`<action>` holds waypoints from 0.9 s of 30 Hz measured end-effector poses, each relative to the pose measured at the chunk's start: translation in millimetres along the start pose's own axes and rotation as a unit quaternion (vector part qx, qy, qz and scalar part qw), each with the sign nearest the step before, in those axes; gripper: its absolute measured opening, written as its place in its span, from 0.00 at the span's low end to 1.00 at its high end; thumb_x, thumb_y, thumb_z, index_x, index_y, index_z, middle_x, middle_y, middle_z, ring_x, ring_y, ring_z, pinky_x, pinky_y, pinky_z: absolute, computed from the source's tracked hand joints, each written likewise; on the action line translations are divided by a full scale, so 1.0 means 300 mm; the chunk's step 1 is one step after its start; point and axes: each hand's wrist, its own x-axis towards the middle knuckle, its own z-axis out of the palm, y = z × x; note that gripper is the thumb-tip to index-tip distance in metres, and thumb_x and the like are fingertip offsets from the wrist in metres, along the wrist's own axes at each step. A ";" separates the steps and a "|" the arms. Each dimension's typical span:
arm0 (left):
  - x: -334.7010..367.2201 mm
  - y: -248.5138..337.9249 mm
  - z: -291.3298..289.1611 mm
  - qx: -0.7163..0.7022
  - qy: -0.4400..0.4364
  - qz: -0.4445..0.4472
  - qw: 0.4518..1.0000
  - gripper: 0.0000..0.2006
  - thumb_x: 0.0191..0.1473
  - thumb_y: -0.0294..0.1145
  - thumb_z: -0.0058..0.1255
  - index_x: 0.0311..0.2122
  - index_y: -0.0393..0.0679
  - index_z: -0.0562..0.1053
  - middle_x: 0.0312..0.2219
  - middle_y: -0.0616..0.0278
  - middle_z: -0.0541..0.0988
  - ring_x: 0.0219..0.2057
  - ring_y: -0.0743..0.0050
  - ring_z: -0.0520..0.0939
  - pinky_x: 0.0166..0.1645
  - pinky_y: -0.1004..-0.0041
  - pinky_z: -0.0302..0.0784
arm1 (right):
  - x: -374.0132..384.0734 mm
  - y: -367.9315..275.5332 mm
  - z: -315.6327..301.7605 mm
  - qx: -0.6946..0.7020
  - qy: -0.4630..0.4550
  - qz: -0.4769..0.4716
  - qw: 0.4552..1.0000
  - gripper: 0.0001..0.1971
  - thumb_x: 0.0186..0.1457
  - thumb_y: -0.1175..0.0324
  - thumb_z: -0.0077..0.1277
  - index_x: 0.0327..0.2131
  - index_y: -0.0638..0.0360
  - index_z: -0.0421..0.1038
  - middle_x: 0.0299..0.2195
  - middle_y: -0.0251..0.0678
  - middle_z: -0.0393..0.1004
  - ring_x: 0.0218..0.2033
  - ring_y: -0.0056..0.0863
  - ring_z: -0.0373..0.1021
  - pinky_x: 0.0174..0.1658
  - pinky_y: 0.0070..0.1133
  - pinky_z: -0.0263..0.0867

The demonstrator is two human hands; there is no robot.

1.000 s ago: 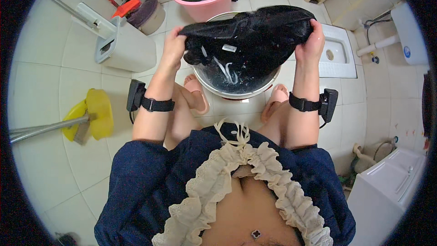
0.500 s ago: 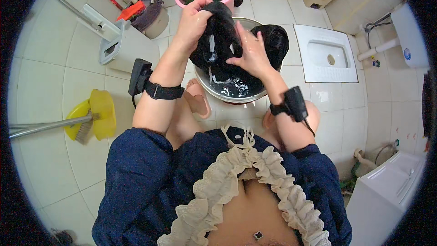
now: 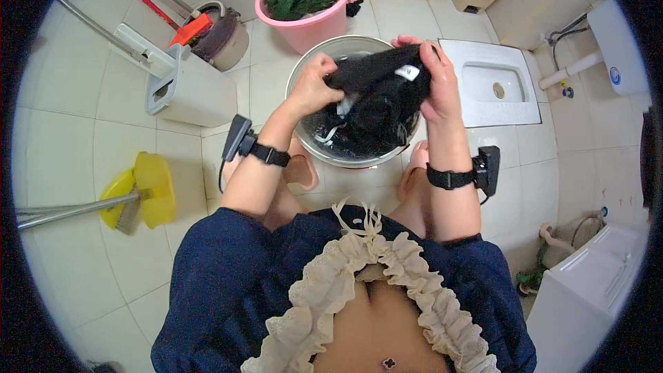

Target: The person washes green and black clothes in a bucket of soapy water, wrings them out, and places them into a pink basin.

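Note:
A wet black garment [image 3: 383, 97] is stretched between my two hands over a round metal basin [image 3: 311, 54]. My left hand [image 3: 314, 90] is closed on its left edge, beside a pale strip. My right hand [image 3: 440, 83] grips the other end, with the thumb on top and some fingers hidden behind the cloth. A white label [image 3: 407, 72] shows on the garment near my right hand. The lower part of the cloth hangs into the basin, where dark, shiny water [image 3: 323, 139] and a thin white cord show. The garment's exact kind cannot be made out.
Behind the basin stands a pink tub [image 3: 304, 31] of laundry. A white squat toilet [image 3: 494, 83] is set in the floor at the right. To the left are a white mop bucket [image 3: 190, 90], a grey bucket [image 3: 221, 41] and a yellow dustpan [image 3: 155, 190] with a brush.
The garment has come down and spread out, with its label now showing. My left hand moved down; my right hand moved right and now grips the cloth instead of lying open against it.

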 end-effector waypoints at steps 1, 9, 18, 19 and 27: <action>0.016 -0.008 0.022 -0.089 0.052 -0.061 0.993 0.21 0.28 0.27 0.56 0.35 0.35 0.70 0.27 0.60 0.74 0.31 0.71 0.73 0.39 0.75 0.67 | 0.032 0.036 -0.047 0.084 0.004 0.059 0.995 0.13 0.52 0.65 0.43 0.33 0.67 0.67 0.31 0.40 0.72 0.32 0.28 0.69 0.37 0.22 0.65; 0.080 0.250 0.129 -0.450 0.127 -0.082 0.880 0.33 0.26 0.21 0.40 0.49 0.42 0.59 0.38 0.58 0.67 0.39 0.66 0.70 0.46 0.71 0.66 | 0.134 0.340 -0.175 0.036 0.207 0.095 0.973 0.12 0.53 0.63 0.41 0.38 0.57 0.66 0.32 0.32 0.70 0.34 0.26 0.67 0.41 0.23 0.63; 0.025 0.279 0.230 -0.039 0.251 0.108 0.961 0.08 0.42 0.29 0.52 0.24 0.38 0.67 0.22 0.52 0.70 0.22 0.56 0.72 0.26 0.69 0.68 | 0.078 0.352 -0.101 0.233 0.074 0.192 0.950 0.13 0.53 0.56 0.41 0.25 0.54 0.67 0.23 0.29 0.67 0.24 0.22 0.64 0.30 0.19 0.62; 0.042 0.272 0.225 -0.029 0.255 0.102 0.961 0.08 0.43 0.29 0.51 0.22 0.38 0.67 0.17 0.52 0.68 0.19 0.56 0.71 0.25 0.69 0.67 | 0.083 0.361 -0.105 0.231 0.052 0.168 0.957 0.12 0.52 0.57 0.41 0.26 0.55 0.67 0.23 0.30 0.68 0.25 0.23 0.64 0.30 0.20 0.62; 0.066 0.104 0.212 0.016 0.259 -0.072 0.963 0.13 0.43 0.38 0.47 0.23 0.36 0.71 0.19 0.44 0.73 0.23 0.45 0.75 0.29 0.61 0.69 | 0.036 0.330 -0.002 -0.093 0.204 0.202 0.953 0.12 0.52 0.64 0.41 0.31 0.63 0.69 0.28 0.34 0.70 0.30 0.25 0.65 0.35 0.23 0.60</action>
